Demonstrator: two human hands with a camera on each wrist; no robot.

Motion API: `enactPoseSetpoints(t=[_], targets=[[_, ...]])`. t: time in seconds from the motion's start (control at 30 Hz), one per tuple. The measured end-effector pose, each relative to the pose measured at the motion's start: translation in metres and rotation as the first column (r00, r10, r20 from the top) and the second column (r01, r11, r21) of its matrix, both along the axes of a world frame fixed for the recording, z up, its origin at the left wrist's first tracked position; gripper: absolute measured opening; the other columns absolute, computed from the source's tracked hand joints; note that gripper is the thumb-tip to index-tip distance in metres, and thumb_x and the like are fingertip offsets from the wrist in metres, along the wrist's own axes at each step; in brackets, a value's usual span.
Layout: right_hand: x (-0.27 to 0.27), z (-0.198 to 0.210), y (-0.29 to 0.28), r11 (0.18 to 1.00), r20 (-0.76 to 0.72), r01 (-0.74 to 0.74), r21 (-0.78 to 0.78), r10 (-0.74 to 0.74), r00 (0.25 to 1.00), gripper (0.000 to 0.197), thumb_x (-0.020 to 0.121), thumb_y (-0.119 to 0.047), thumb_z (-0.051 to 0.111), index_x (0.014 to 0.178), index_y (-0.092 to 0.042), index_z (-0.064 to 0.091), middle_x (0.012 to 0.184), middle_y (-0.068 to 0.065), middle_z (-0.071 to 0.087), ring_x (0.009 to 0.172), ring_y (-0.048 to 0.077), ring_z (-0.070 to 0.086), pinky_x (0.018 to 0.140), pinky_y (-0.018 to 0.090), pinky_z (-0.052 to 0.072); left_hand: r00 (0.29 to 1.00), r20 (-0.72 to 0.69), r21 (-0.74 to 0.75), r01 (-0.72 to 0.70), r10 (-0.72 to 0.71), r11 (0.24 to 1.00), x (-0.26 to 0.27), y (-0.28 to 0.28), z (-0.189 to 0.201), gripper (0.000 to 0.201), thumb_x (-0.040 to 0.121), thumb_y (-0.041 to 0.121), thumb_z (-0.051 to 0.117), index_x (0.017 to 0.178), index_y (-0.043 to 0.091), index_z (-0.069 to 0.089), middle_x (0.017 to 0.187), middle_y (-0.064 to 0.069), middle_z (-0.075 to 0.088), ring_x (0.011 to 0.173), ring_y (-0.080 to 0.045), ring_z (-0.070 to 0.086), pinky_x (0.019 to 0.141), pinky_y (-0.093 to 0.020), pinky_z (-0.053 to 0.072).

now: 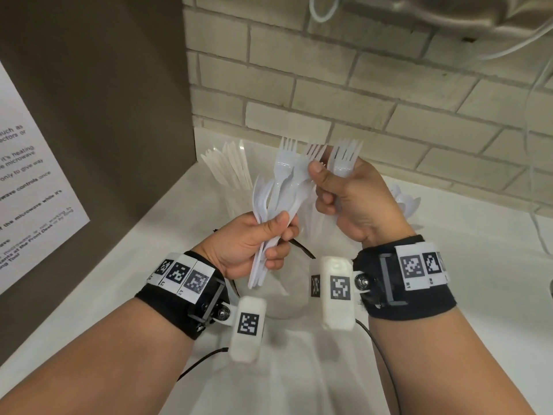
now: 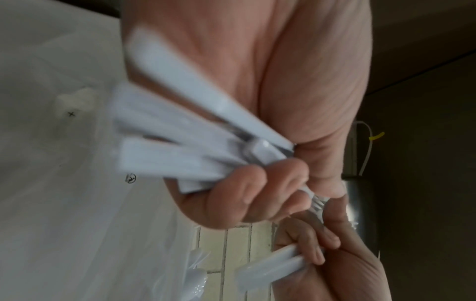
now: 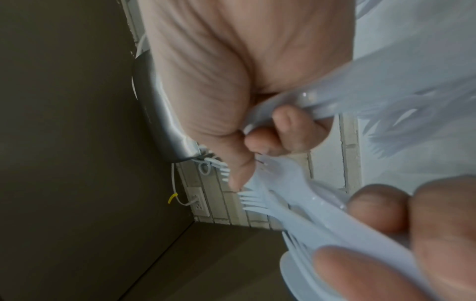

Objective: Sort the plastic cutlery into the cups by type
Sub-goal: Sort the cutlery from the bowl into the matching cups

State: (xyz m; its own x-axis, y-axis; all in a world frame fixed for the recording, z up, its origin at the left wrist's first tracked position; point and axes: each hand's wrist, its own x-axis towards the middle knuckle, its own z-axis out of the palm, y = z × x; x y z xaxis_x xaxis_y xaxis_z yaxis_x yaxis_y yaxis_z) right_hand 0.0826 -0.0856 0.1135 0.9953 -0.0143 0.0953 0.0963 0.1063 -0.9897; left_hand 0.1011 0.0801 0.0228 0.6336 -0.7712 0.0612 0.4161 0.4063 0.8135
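While the left hand grips a bunch of white cutlery above the counter, the right hand pinches forks beside it. Behind the bunch, a clear cup holds knives.

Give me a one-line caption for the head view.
Both hands, left and right, grip white forks above the counter.

Bare forearms with a tracked band on each wrist

Behind the left hand and the right hand, black fabric wristbands carry white square-coded tags, black brackets with screws, white tagged camera pods on the inner side, and thin black cables.
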Motion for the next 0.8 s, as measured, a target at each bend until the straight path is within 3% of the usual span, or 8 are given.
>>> enactPoseSetpoints(t=[0.17,0.27,0.37,0.43,0.53,0.6,0.7,0.8], targets=[[-0.003,-0.006,0.006,0.992,-0.078,0.024,-0.123,-0.034,0.996,0.016,0.078,-0.019,0.076,0.083,-0.011,0.063,0.059,-0.003,0.054,0.045,0.011,0.037,0.043,0.022,0.026,0.999,0.051,0.028,-0.021,0.02,0.999,0.0,-0.004,-0.001,0.042,0.074,0.045,0.076,0.096,0.014,0.058,0.077,0.002,0.053,0.05,-0.007,0.04,0.048,-0.021,0.036],[0.0,-0.011,0.013,0.981,-0.073,0.123,-0.151,-0.135,0.988,0.017,0.078,-0.016,0.078,0.082,-0.01,0.062,0.057,-0.003,0.055,0.046,0.011,0.043,0.042,0.022,0.032,0.994,0.071,0.046,-0.088,0.084,0.995,-0.001,-0.007,0.0,0.044,0.072,0.049,0.075,0.092,0.013,0.062,0.079,0.001,0.056,0.05,-0.008,0.043,0.049,-0.021,0.039],[0.001,-0.015,0.016,0.988,-0.088,0.131,-0.08,-0.137,0.987,0.02,0.084,-0.023,0.072,0.093,-0.007,0.063,0.071,0.005,0.062,0.055,0.016,0.051,0.044,0.024,0.035,0.982,0.083,0.058,-0.177,0.172,0.983,-0.001,-0.009,0.002,0.051,0.07,0.052,0.075,0.094,0.009,0.062,0.085,-0.004,0.057,0.051,-0.01,0.045,0.05,-0.023,0.04],[0.002,-0.018,0.018,0.996,-0.127,0.09,0.023,-0.086,0.988,0.025,0.09,-0.025,0.065,0.099,-0.003,0.061,0.071,0.011,0.061,0.05,0.019,0.05,0.046,0.028,0.032,0.973,0.099,0.091,-0.216,0.207,0.972,-0.001,-0.009,0.003,0.055,0.07,0.053,0.075,0.094,0.005,0.059,0.093,-0.011,0.054,0.052,-0.011,0.046,0.052,-0.025,0.04],[0.004,-0.022,0.018,0.981,-0.157,0.08,0.178,-0.052,0.986,0.022,0.093,-0.025,0.06,0.099,-0.003,0.057,0.069,0.015,0.056,0.043,0.021,0.043,0.053,0.034,0.03,0.969,0.104,0.13,-0.237,0.225,0.963,-0.001,-0.008,0.007,0.039,0.083,0.042,0.066,0.09,0.005,0.06,0.103,-0.014,0.055,0.053,-0.012,0.047,0.053,-0.026,0.041],[0.004,-0.022,0.018,0.969,-0.165,0.148,0.196,-0.116,0.979,0.023,0.095,-0.025,0.058,0.101,-0.003,0.056,0.073,0.015,0.061,0.044,0.022,0.044,0.05,0.032,0.032,0.968,0.099,0.15,-0.245,0.232,0.958,-0.001,-0.008,0.008,0.03,0.088,0.033,0.055,0.091,0.005,0.063,0.099,-0.011,0.06,0.054,-0.012,0.048,0.053,-0.025,0.042],[0.005,-0.019,0.017,0.943,-0.157,0.264,0.204,-0.234,0.959,0.025,0.097,-0.024,0.053,0.11,-0.002,0.054,0.08,0.013,0.071,0.046,0.022,0.049,0.043,0.027,0.031,0.965,0.096,0.152,-0.256,0.244,0.955,-0.002,-0.009,0.007,0.026,0.09,0.03,0.053,0.096,0.01,0.068,0.09,-0.002,0.068,0.056,-0.013,0.052,0.053,-0.025,0.042],[0.006,-0.015,0.01,0.898,-0.136,0.368,0.239,-0.344,0.929,0.016,0.098,-0.021,0.051,0.106,-0.008,0.052,0.069,0.011,0.072,0.053,0.024,0.057,0.047,0.028,0.039,0.96,0.075,0.154,-0.278,0.269,0.948,-0.002,-0.01,0.006,0.024,0.089,0.032,0.057,0.1,0.013,0.068,0.092,-0.002,0.07,0.059,-0.016,0.058,0.053,-0.025,0.045]])
